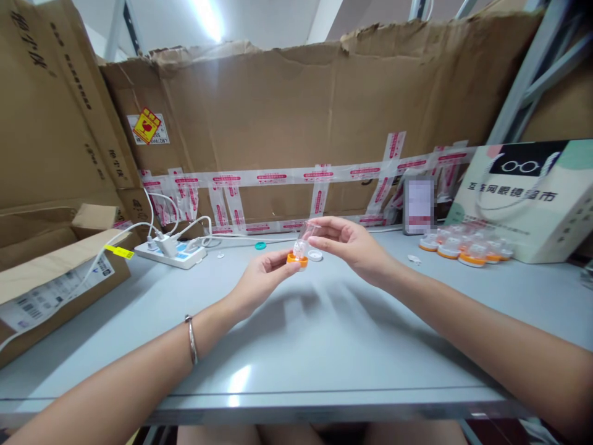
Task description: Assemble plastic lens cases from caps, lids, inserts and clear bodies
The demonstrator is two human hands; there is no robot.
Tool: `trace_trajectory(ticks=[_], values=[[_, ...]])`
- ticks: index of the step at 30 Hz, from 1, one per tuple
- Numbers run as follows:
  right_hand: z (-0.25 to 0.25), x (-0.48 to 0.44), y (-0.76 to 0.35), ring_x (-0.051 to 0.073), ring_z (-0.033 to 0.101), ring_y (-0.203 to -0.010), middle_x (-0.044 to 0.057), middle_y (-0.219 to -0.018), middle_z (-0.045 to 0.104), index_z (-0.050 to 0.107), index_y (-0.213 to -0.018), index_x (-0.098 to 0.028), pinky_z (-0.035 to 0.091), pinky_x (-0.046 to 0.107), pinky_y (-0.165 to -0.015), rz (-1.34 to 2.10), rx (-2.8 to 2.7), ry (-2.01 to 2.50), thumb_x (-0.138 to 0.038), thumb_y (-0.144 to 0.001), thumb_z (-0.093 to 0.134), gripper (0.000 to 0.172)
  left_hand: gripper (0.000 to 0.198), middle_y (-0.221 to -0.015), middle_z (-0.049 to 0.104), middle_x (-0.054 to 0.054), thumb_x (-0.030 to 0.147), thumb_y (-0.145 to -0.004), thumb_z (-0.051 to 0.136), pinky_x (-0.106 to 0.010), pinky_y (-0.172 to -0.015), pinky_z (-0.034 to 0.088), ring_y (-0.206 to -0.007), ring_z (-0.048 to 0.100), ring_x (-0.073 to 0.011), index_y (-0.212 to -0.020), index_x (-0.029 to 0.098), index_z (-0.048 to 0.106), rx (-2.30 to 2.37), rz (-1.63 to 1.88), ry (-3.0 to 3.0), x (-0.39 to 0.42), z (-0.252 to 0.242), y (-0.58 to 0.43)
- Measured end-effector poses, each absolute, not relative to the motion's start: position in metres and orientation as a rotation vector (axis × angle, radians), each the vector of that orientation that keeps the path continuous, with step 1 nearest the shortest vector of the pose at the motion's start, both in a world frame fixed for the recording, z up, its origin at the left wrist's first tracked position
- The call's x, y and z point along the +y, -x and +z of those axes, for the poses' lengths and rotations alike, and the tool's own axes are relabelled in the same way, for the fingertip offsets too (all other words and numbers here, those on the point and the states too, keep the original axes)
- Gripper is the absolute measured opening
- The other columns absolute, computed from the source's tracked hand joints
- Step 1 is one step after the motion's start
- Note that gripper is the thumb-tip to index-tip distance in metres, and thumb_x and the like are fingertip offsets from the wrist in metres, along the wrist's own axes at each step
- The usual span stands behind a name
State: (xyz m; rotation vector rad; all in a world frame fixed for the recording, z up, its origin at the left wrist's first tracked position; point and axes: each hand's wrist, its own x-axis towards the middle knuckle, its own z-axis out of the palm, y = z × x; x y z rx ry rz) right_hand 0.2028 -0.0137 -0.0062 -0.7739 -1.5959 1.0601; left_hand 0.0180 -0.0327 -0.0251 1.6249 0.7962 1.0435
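Observation:
My left hand (266, 272) grips a small orange-and-white base (297, 262) between thumb and fingers, above the middle of the table. Something white and clear (300, 249) stands up out of this base. Over it, my right hand (345, 241) pinches a clear plastic cover (307, 232), tilted a little to the right. Whether cover and base touch, I cannot tell. Just behind the hands, a round white cap (315, 255) lies on the table. A flat green ring (260, 246) rests farther back to the left.
Several clear-topped orange-and-white containers (472, 254) stand at right, beside a paper bag (523, 204) and an upright phone (419, 207). On the left are a power strip (185, 256) with white cables and an open carton (65, 290). A large cardboard sheet (287, 111) walls off the back.

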Motion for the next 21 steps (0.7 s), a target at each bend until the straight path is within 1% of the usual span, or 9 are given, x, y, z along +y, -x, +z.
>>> trace_trajectory(ticks=[4, 7, 10, 16, 21], values=[[-0.0047, -0.0166, -0.2032, 0.016, 0.061, -0.084, 0.001, -0.086, 0.066, 0.055, -0.107, -0.024, 0.047, 0.033, -0.078, 1.030, -1.618, 0.765, -0.036, -0.071, 0.067, 0.040, 0.030, -0.104, 0.067, -0.005, 0.031, -0.078, 0.062, -0.034, -0.095, 0.040, -0.103, 0.057, -0.0200, -0.105, 0.019, 0.065, 0.801, 1.025, -1.640, -0.0332, -0.0248, -0.0179], [-0.0057, -0.0179, -0.2026, 0.016, 0.062, -0.082, 0.001, -0.084, 0.067, 0.056, -0.106, -0.024, 0.048, 0.034, -0.079, 1.019, -1.668, 0.721, -0.035, -0.072, 0.066, 0.037, 0.030, -0.107, 0.066, -0.005, 0.031, -0.078, 0.062, -0.034, -0.095, 0.039, -0.104, 0.057, -0.0199, -0.106, 0.019, 0.064, 0.801, 0.998, -1.658, -0.0332, -0.0259, -0.0180], [-0.0079, -0.0185, -0.2019, 0.016, 0.063, -0.081, 0.001, -0.084, 0.067, 0.057, -0.106, -0.023, 0.048, 0.035, -0.081, 1.034, -1.719, 0.706, -0.035, -0.072, 0.066, 0.038, 0.032, -0.108, 0.065, -0.005, 0.032, -0.079, 0.061, -0.034, -0.095, 0.040, -0.103, 0.057, -0.0202, -0.107, 0.019, 0.063, 0.800, 0.984, -1.679, -0.0331, -0.0271, -0.0180], [-0.0105, -0.0198, -0.1999, 0.016, 0.064, -0.082, 0.001, -0.085, 0.068, 0.058, -0.107, -0.024, 0.048, 0.036, -0.081, 1.032, -1.780, 0.756, -0.034, -0.073, 0.065, 0.037, 0.026, -0.107, 0.065, -0.005, 0.031, -0.081, 0.058, -0.032, -0.093, 0.040, -0.101, 0.057, -0.0190, -0.103, 0.018, 0.064, 0.765, 1.012, -1.726, -0.0336, -0.0241, -0.0182], [-0.0113, -0.0206, -0.1986, 0.016, 0.064, -0.082, 0.002, -0.087, 0.068, 0.057, -0.108, -0.023, 0.048, 0.036, -0.081, 1.023, -1.782, 0.753, -0.031, -0.074, 0.064, 0.036, 0.034, -0.109, 0.065, -0.006, 0.030, -0.081, 0.059, -0.034, -0.094, 0.040, -0.107, 0.055, -0.0216, -0.113, 0.018, 0.060, 0.742, 1.029, -1.720, -0.0341, -0.0238, -0.0184]])
